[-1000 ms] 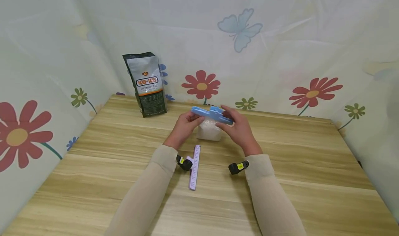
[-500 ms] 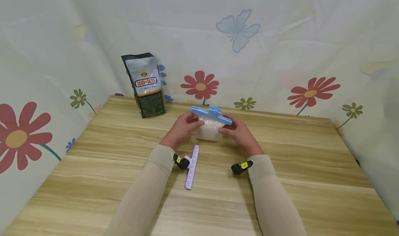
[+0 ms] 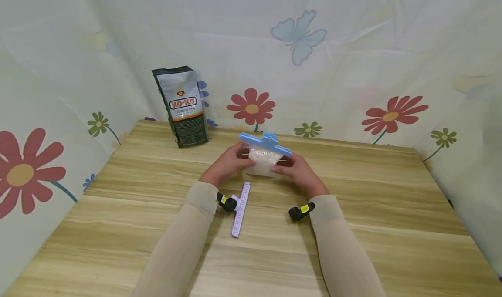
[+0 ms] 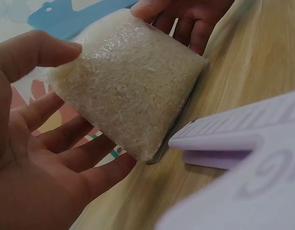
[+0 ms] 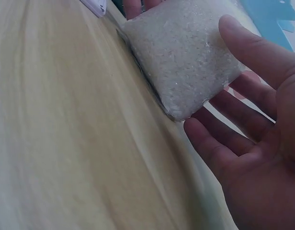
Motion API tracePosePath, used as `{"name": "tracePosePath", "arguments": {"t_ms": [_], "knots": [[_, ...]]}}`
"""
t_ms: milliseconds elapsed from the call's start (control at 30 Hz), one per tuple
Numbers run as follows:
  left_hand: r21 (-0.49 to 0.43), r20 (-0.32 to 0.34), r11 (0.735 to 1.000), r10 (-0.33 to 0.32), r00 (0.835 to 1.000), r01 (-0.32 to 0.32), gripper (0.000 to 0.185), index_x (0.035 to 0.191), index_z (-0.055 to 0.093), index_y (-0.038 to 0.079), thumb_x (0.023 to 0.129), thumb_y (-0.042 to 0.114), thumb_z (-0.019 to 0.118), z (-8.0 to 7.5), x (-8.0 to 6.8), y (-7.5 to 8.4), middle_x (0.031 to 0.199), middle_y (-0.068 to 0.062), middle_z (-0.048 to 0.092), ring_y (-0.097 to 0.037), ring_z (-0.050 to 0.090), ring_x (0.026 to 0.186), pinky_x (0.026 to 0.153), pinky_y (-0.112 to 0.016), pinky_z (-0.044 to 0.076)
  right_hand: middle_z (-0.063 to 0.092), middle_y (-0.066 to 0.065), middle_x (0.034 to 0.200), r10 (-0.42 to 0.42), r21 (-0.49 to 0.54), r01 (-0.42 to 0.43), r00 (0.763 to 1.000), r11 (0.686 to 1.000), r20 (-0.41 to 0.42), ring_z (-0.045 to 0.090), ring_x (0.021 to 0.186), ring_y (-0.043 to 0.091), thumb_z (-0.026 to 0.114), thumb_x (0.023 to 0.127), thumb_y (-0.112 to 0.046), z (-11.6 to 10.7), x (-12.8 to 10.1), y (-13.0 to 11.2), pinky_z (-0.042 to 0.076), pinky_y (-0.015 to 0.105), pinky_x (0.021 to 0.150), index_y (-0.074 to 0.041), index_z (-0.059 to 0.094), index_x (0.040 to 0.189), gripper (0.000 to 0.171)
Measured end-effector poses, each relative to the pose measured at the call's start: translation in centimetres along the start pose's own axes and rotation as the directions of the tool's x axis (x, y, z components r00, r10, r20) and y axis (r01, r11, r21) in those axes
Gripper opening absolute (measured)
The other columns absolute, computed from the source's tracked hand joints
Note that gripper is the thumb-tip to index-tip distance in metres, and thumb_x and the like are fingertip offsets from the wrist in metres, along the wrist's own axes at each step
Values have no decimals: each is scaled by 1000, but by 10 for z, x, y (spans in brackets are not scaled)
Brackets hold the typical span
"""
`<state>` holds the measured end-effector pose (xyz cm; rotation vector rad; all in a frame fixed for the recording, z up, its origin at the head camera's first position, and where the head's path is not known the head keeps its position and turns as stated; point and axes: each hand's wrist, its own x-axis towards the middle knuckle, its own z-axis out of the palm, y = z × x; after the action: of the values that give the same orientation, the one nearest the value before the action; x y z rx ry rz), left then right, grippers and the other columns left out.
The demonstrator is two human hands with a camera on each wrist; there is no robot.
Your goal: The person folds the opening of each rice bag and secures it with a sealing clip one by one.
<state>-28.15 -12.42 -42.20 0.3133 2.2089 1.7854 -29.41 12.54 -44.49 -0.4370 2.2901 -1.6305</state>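
Note:
A small clear bag of rice (image 3: 262,161) stands on the table, its top closed by a long blue bag clip (image 3: 265,143). My left hand (image 3: 227,164) holds the bag's left side, thumb on the front and fingers behind. On the opposite side my right hand (image 3: 300,171) grips it the same way, its thumb (image 5: 250,45) pressed on the plastic. The rice grains (image 4: 123,84) show plainly in the left wrist view. A purple bag clip (image 3: 242,210) lies on the table nearer me, partly behind the left wrist camera.
At the back left a tall dark green and silver KO-KO bag (image 3: 183,107) stands upright against the flowered curtain (image 3: 333,79). That curtain borders the wooden table (image 3: 372,192) at the back and both sides.
Both hands have slid down from the blue clip to the sides of the rice bag. The clip stays on the bag's top, now uncovered by the right fingers.

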Motion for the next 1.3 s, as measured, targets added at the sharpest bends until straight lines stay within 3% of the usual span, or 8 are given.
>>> {"name": "tracePosePath", "arguments": {"t_ms": [200,433,700,967,1167,1300], "knots": [[-9,27,1000,24,999,-24,61,143,43,22,89,12,68,-1,4,-2,146,-3,46,-28,45,134,107,-43,43,60,6,130,10,33,-9,1000,999,-24,55,122,26,77,82,-36,1,-1,-1,43,44,105,-21,57,132,56],[35,21,999,27,999,-27,62,145,43,20,89,14,69,2,6,-1,146,-1,47,-25,46,134,106,-41,44,64,4,125,-2,28,4,998,1000,-56,58,117,23,79,80,-38,0,-2,3,46,42,101,-20,63,125,51],[82,-9,996,31,999,-31,57,142,48,18,90,23,70,8,12,11,143,0,52,-19,49,133,106,-39,45,64,5,126,-31,64,39,992,997,-119,57,120,23,76,83,-38,-6,-2,5,45,42,102,-16,65,124,48],[78,-41,997,17,999,-13,52,134,53,23,87,37,72,22,21,20,138,3,57,-15,55,126,96,-38,52,63,6,128,-69,117,97,972,988,-225,57,115,17,70,89,-35,-15,-6,7,47,34,97,-16,62,128,45],[21,-45,1000,23,999,-22,56,138,49,19,89,36,70,37,32,25,144,-2,51,-19,55,126,92,-39,54,60,7,134,-35,187,98,948,977,-316,57,112,11,68,91,-33,-20,-11,9,50,22,89,-12,59,133,48],[-12,-101,1000,13,995,-14,56,136,48,14,89,36,70,49,38,27,140,-7,55,-19,56,125,88,-39,55,58,6,136,-11,198,89,931,976,-364,56,111,10,67,90,-38,-23,-15,11,50,21,86,-13,58,135,52]]}}
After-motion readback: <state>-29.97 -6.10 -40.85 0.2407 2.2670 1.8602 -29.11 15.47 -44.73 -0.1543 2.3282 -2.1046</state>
